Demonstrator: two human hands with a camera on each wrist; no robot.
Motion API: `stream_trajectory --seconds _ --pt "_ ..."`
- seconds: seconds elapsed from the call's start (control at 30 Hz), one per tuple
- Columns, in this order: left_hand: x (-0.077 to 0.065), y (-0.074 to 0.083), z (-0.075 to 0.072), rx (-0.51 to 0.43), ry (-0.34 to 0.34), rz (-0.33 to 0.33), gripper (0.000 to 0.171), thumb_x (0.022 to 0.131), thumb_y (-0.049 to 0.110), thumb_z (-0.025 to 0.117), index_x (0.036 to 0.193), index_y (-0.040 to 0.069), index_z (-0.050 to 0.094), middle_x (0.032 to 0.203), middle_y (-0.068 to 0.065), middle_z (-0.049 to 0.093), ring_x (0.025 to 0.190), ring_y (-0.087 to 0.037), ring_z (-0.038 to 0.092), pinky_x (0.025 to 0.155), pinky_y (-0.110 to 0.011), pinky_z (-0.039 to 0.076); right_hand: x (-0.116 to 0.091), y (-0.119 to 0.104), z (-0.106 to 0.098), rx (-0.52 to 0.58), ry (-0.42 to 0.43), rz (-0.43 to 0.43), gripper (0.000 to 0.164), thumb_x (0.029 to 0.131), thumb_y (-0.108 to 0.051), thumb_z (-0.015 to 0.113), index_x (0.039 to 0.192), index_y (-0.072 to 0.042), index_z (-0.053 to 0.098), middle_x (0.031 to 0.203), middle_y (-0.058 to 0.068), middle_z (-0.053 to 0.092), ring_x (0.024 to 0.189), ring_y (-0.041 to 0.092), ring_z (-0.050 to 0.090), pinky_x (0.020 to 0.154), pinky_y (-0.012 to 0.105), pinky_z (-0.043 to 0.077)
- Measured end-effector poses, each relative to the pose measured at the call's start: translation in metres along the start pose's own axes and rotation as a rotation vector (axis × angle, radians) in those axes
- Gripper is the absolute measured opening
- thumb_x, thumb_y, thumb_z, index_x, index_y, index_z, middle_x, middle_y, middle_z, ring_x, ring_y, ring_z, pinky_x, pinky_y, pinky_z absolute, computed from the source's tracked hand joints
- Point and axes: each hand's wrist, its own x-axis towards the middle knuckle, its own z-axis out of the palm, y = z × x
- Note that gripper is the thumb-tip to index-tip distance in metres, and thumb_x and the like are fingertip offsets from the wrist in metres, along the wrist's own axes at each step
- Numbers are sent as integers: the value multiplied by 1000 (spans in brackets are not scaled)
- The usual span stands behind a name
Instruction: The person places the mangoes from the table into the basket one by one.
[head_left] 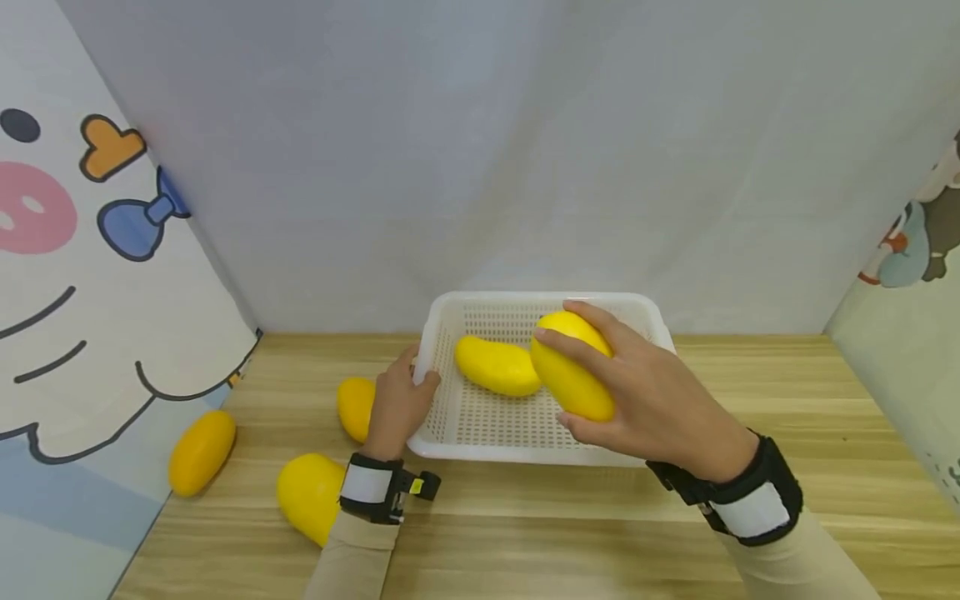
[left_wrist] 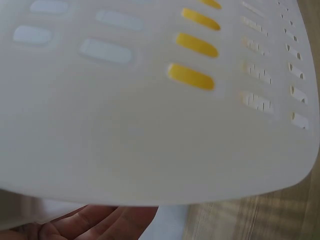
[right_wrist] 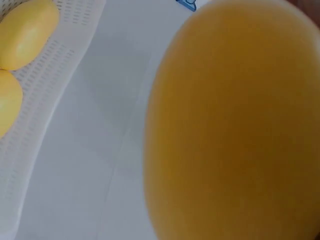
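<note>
My right hand (head_left: 648, 396) holds a yellow mango (head_left: 573, 383) over the right part of a white plastic basket (head_left: 495, 452), fingers along its far side and thumb on the near side. That same mango (right_wrist: 235, 125) fills much of the right wrist view. With the thumb over the rim, my left hand (head_left: 401, 408) grips the basket's left side. One mango (head_left: 497, 367) lies inside the basket in the head view; the right wrist view shows it holding two, an upper mango (right_wrist: 27, 32) and a lower mango (right_wrist: 7, 102). Slots in the basket wall (left_wrist: 135, 135) show yellow behind.
Left of the basket, a mango (head_left: 356, 408) sits beside my left hand. Another mango (head_left: 309, 496) is partly covered by my left wrist, and an orange-yellow mango (head_left: 202, 452) lies farther left. A pale wall (head_left: 480, 167) stands behind the wooden table (head_left: 540, 533).
</note>
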Motion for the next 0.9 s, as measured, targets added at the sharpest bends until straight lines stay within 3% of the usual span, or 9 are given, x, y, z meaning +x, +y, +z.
stream_trajectory --seconds 0.47,0.9 --pt "2 -2 1 2 -5 6 51 90 24 52 139 12 40 94 -12 64 63 -15 61 51 -29 50 20 14 25 99 -133 -69 75 76 -45 65 143 -36 31 146 3 28 100 15 46 72 28 46" --pt "2 -2 2 2 -8 -13 51 90 24 53 138 12 40 93 -12 65 63 -16 61 49 -29 50 32 21 53 133 -311 -81 74 78 -48 62 143 -43 26 149 -1 23 93 14 48 74 28 45"
